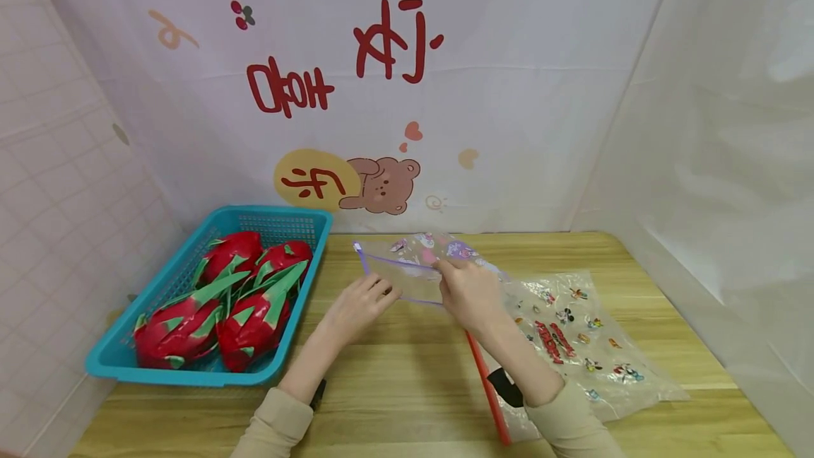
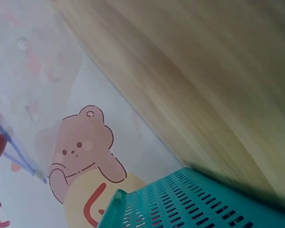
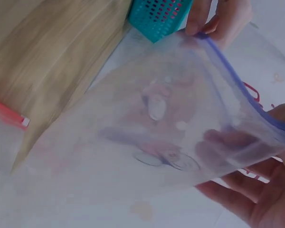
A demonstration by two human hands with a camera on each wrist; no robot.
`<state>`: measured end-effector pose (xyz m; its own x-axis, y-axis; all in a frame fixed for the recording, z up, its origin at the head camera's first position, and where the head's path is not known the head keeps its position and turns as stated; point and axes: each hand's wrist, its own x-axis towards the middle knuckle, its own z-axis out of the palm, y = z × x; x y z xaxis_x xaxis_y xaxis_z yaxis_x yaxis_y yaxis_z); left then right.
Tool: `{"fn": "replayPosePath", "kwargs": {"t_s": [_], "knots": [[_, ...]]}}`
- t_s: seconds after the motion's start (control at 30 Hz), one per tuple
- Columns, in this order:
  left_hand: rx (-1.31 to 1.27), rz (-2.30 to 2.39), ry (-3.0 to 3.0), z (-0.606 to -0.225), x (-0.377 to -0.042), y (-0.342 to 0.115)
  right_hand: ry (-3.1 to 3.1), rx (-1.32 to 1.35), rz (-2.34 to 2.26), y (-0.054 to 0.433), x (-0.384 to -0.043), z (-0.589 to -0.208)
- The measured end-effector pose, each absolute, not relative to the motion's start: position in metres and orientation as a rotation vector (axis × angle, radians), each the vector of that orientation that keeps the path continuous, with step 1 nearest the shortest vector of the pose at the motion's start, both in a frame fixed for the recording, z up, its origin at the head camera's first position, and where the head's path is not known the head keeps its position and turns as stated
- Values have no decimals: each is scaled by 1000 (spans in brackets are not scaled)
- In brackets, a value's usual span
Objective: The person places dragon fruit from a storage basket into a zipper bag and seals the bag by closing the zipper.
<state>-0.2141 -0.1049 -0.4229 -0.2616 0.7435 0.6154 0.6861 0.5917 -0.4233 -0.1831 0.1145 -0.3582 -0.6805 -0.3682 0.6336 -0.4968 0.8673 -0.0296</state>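
Observation:
A clear zip bag [image 1: 413, 253] with a purple zip [image 3: 235, 85] and printed cartoon figures is held up over the table, its mouth parted. My left hand [image 1: 365, 302] pinches the mouth edge on the left; the right wrist view shows this hand [image 3: 222, 21] at the end of the purple strip. On the other side, my right hand [image 1: 470, 292] grips the bag at its mouth. Some of the right hand's fingers [image 3: 228, 187] spread behind the film and partly show through it. The left wrist view catches only fingertips and the purple strip [image 2: 16, 147] at its edge.
A second clear bag [image 1: 610, 366] with a red zip [image 1: 488, 387] lies flat under my right forearm. At the left stands a blue plastic basket [image 1: 184, 377] holding several red dragon fruits [image 1: 254, 327] with green leaves. A printed cloth [image 1: 509, 90] hangs behind the wooden table [image 1: 394, 401].

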Motion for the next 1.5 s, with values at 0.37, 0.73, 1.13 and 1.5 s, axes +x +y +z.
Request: {"fn": "replayPosePath", "kwargs": {"t_s": [0.37, 0.73, 1.13, 1.5], "knots": [[-1208, 52, -1937, -437, -212, -99, -2058, 648, 302, 126, -194, -360], [-1132, 168, -2075, -447, -200, -94, -1901, 592, 424, 131, -201, -364], [-927, 278, -2126, -444, -185, -83, -1895, 588, 490, 134, -202, -362], [-1078, 268, -2099, -445, -184, -86, -1975, 694, 441, 143, -208, -371]]}}
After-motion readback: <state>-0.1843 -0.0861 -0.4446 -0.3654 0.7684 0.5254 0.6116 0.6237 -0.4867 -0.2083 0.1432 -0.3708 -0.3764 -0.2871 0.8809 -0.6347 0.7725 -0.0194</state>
